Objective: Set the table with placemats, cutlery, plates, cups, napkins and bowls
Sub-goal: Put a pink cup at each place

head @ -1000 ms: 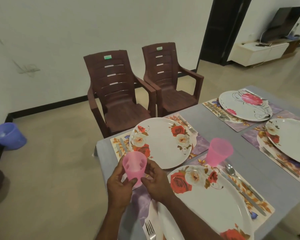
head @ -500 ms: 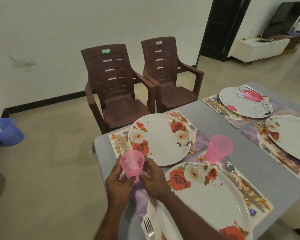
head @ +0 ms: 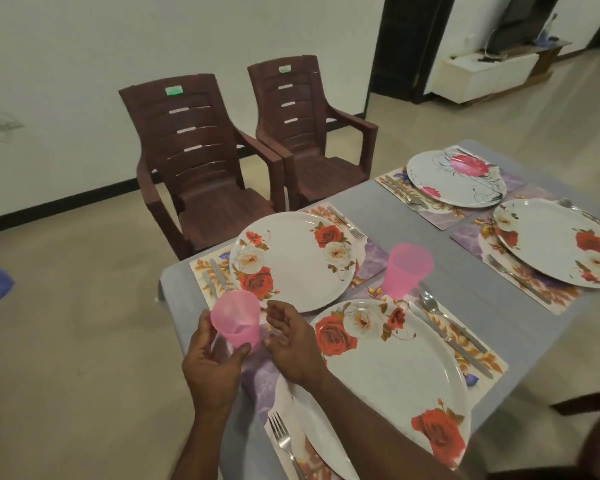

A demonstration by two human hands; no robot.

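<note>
The left hand [head: 210, 358] now holds the pink cup [head: 237, 318] alone above the counter [head: 392, 216] corner, the right hand [head: 291, 344] having just let go, fingers loosely curled, so the cup seems ready for the far plate [head: 291, 261].

A grey table [head: 388, 216] carries four floral placemats, each with a plate on it. Taking the standing pink cup [head: 407, 269] as landmark: the nearest placemat [head: 471, 351] lies under and just beside it toward the viewer, a second placemat [head: 371, 254] lies just to its left, a third placemat [head: 440, 211] lies beyond it at the far edge, and a fourth placemat [head: 534, 285] lies well to its right.
</note>
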